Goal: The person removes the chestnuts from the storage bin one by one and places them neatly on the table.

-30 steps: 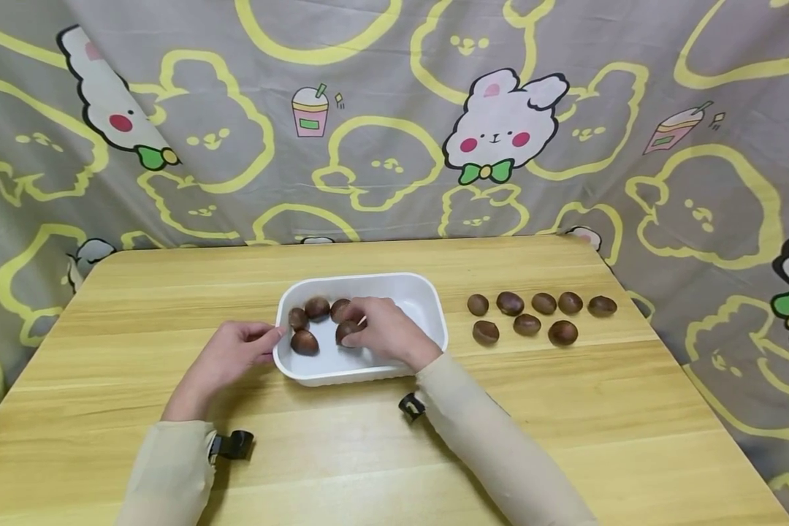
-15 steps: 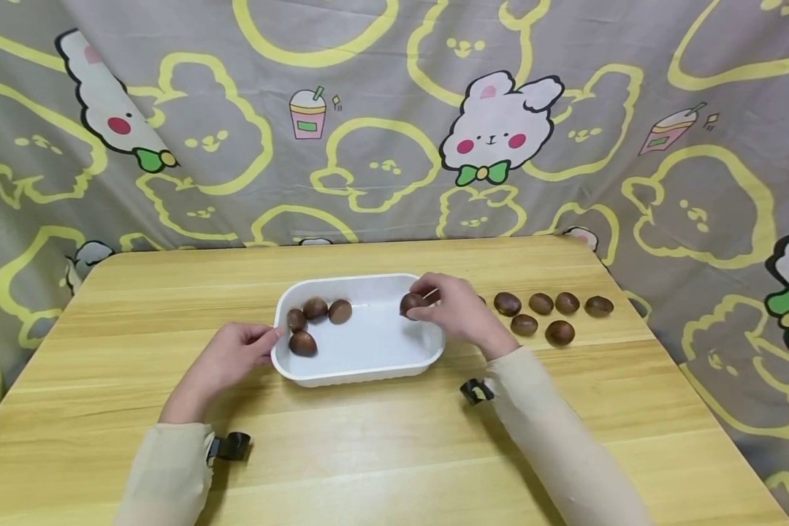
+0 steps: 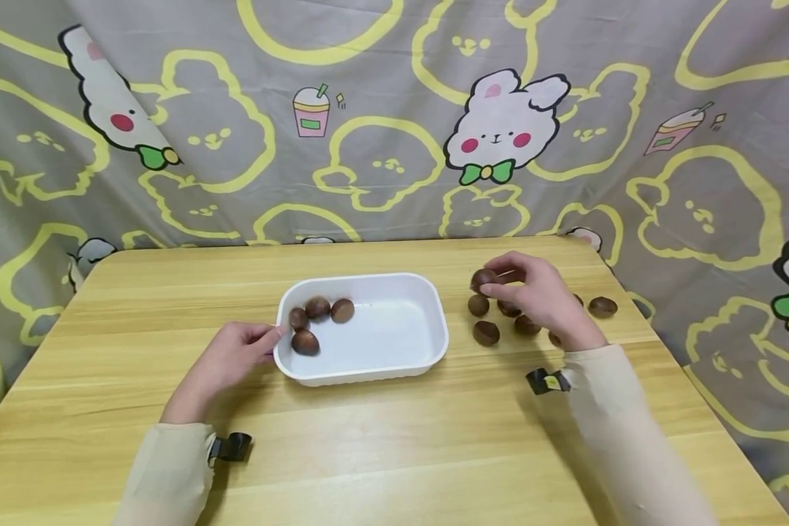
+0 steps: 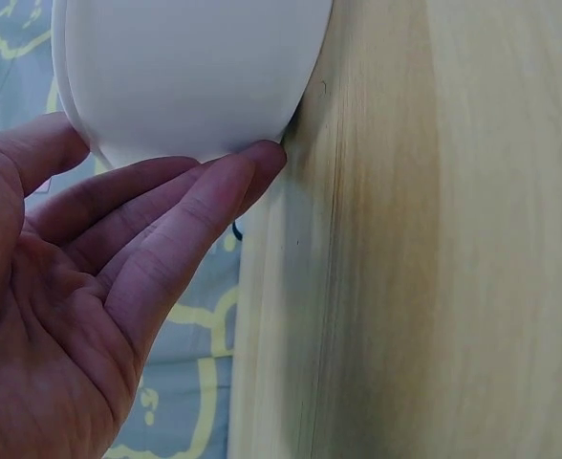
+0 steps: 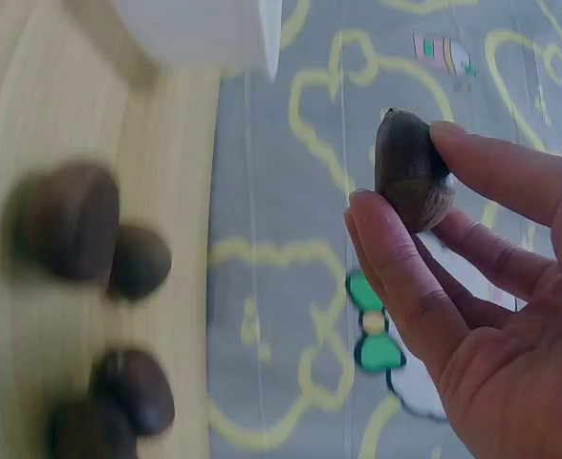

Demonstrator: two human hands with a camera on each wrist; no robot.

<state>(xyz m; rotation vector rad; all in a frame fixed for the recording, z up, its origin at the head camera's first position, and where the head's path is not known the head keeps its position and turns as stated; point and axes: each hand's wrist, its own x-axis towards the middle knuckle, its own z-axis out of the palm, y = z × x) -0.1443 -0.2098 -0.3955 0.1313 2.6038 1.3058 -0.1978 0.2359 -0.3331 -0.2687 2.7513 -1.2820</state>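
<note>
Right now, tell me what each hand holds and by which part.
Right hand: a chestnut, pinched by its sides. Left hand: the white tray, by its left end.

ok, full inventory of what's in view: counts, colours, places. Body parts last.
Cartoon-print curtain: 1, grey with yellow outlines, behind table
Table: 1, yellowish wood-grain, before curtain
Tray: 1, white, on table
Chestnuts in tray: 4, brown, left end
Loose chestnuts: at least 7, brown, right of tray, some partly hidden
Held chestnut: 1, dark brown, in right hand
Wrist cameras: 2, black, one per wrist
Sleeves: 2, beige, forearms
Left hand: 1, bare, holding tray's left end
Right hand: 1, bare, above loose chestnuts
</note>
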